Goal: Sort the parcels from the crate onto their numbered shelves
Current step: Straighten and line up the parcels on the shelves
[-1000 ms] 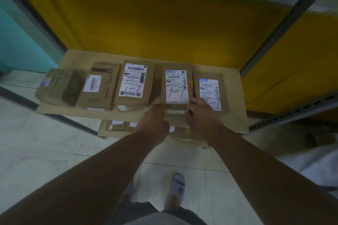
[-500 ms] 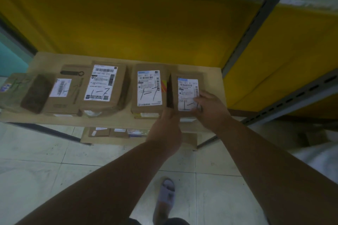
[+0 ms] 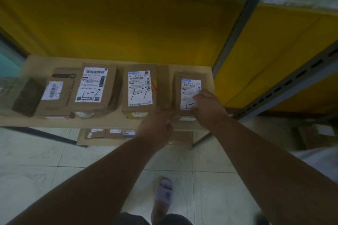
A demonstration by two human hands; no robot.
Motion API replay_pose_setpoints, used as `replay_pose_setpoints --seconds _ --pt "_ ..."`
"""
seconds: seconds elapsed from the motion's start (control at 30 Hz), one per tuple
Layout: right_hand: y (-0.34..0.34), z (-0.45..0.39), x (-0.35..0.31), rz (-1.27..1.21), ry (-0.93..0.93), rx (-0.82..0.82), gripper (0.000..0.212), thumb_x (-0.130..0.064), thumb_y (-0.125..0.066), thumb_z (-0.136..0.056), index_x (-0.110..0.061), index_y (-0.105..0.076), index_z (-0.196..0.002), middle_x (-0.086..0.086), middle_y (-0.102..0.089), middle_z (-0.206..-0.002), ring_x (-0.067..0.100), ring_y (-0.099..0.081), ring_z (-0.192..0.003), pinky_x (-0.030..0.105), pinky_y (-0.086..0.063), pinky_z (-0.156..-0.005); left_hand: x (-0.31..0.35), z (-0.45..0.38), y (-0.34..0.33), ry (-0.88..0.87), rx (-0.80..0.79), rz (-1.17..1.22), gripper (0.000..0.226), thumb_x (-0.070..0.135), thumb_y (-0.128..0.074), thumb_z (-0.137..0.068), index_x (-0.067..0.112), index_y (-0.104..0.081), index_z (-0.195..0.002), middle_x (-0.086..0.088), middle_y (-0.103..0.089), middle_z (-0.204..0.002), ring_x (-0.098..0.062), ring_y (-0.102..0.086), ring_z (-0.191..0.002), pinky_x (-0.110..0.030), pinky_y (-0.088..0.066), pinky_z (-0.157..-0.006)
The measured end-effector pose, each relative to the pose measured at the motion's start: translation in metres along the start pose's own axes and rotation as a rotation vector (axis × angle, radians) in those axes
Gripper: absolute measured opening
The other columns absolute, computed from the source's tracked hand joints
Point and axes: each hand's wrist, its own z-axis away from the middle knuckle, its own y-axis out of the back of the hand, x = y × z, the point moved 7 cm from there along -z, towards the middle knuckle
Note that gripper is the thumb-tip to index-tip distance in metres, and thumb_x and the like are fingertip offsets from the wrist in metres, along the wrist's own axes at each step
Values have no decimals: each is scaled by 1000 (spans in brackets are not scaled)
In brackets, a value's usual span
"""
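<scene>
— So, what are the hands doing right now?

— The right hand is lying on top of the rightmost parcel, fingers spread flat across the lower part of its white label, pressing rather than gripping. The left hand is sitting at the shelf's front edge, just beside that parcel's near left corner; its fingers are curling forward, but I cannot tell whether they are pinching the cardboard or only touching it.

— Which way is the parcel lying?

— It is lying flat, label up, with its long axis running away from the person, front to back on the shelf. It is sitting directly under the right hand, so that hand is the nearer one; the left is coming at it from the side.

— What is the next move turning on, in your view?

— Probably the gap on its left. The parcel is standing apart from the middle parcel, near the shelf's right end, so any squaring-up is likely going sideways.

— How many are you counting?

— Five parcels on this shelf: the rightmost, the middle one, the wide-labelled parcel, the small-labelled parcel and a blurred dark one at far left. Two hands. Some further parcels are showing on the lower shelf, too dim to count. No crate is showing.
</scene>
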Motion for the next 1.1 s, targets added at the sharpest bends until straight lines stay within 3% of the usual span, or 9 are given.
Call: replay_pose_setpoints --seconds 0.1,0.17,0.33,0.53,0.63,0.7,0.87,0.97,1.1 --pt "1 -5 -33 -19 106 13 47 -29 -59 -97 -9 -55 -139 13 -47 -148 30 -40 -139 37 -33 -113 -23 4 39 -19 178 -83 25 16 -58 -90 14 -70 -112 -7 -61 -115 -27 -60 -104 -40 -54 -86" --pt "-2 -11 -63 -42 179 2 49 -34 -57 -98 -15 -51 -143 9 -48 -148 28 -40 -139 38 -32 -113 -46 4 57 40 242 -173 33 19 -62 -88 18 -67 -120 -8 -58 -121 -29 -56 -110 -42 -51 -91" --pt "-15 -21 -120 -145 214 -69 50 -27 -60 -97 -17 -51 -145 7 -48 -147 24 -48 -131 28 -37 -102 -73 -1 60 73 122 -406 37 27 -52 -92 23 -59 -129 -7 -51 -130 -31 -48 -118 -43 -49 -97" --pt "-26 -8 -125 -73 54 -61 26 -27 -58 -96 -20 -66 -119 4 -55 -120 23 -58 -106 26 -41 -81 -82 3 61 -48 96 -280 33 19 -54 -89 14 -66 -119 -8 -52 -130 -31 -50 -117 -46 -53 -91" --pt "-28 0 -128 -34 3 -55 34 -26 -58 -97 -20 -62 -129 8 -55 -128 27 -58 -112 33 -50 -91 -89 2 60 -100 55 -223 30 19 -54 -87 12 -67 -113 -6 -52 -126 -28 -49 -117 -45 -53 -91" --pt "-27 2 -130 -13 -45 -63 43 -27 -57 -97 -21 -55 -140 9 -51 -139 28 -56 -118 36 -48 -100 -93 1 61 -137 35 -213 28 19 -55 -86 11 -68 -110 -6 -53 -126 -28 -50 -117 -43 -51 -92" --pt "-10 16 -149 -1 -76 5 47 -29 -62 -92 -22 -53 -138 8 -45 -143 30 -51 -124 39 -46 -103 -102 22 74 -160 25 -170 32 22 -59 -87 15 -63 -118 -6 -55 -123 -25 -52 -113 -43 -52 -92" --pt "8 42 -176 -25 12 61 53 -31 -58 -96 -19 -44 -146 6 -40 -150 26 -43 -134 40 -41 -110 -106 57 86 -147 10 -203 40 23 -61 -89 20 -58 -130 -3 -54 -133 -24 -47 -126 -39 -44 -104" --pt "19 85 -218 -36 191 86 50 -33 -54 -99 -16 -44 -145 8 -39 -150 27 -37 -139 38 -34 -112 -130 112 102 -7 71 -275 38 27 -58 -91 21 -59 -129 -2 -57 -127 -24 -50 -116 -38 -44 -96"
